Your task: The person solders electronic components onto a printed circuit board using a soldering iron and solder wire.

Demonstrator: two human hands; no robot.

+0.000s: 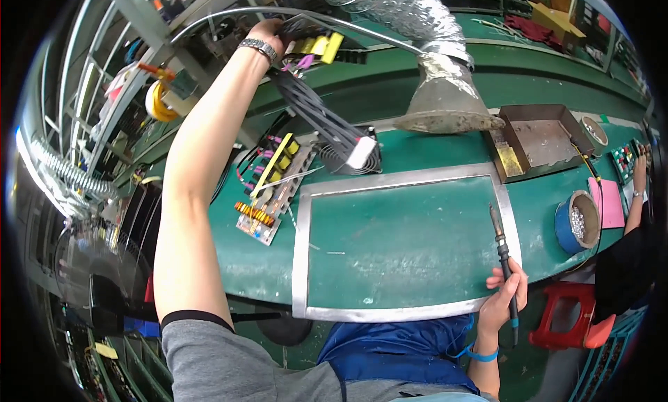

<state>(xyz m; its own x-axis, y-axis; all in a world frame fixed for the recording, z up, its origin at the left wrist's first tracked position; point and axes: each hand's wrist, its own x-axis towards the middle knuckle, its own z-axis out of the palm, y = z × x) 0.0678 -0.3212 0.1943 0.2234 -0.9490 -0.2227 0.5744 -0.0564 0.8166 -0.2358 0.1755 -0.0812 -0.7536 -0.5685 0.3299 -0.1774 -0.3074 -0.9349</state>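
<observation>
- Gray sleeve (209, 353) nearest the camera at lower left, with bare left arm (198, 172) stretched upward from it.
- Green table (254, 270) curving across the middle.
- Silver duct (390, 16) above the table's far side, ending in a flared, stained hood (445, 99).
- Metal frame (379, 314) lying flat on the table, green surface showing inside it.
- Red stool (543, 322) at right, beside the table's near edge.
- Brown tray (543, 167) just behind the frame's far right corner, yellow block (510, 158) in its left part.
- Dark cables (313, 110) slanting down from upper left toward the table, white piece (362, 154) at the lower end.
- Board (282, 186) on the table, left of the frame, bearing yellow parts and a copper coil (255, 214).
- Blue tub (565, 229) right of the frame, silvery bits inside.
- Left grip (270, 35) at the cables' upper end, fingers mostly hidden; cannot tell whether spread or pinching.
- Right grip (506, 292) near the frame's near right corner, thumb and fingers closed around the iron's handle.
- Iron (502, 249) held tip upward, in front of the frame's right side.
</observation>
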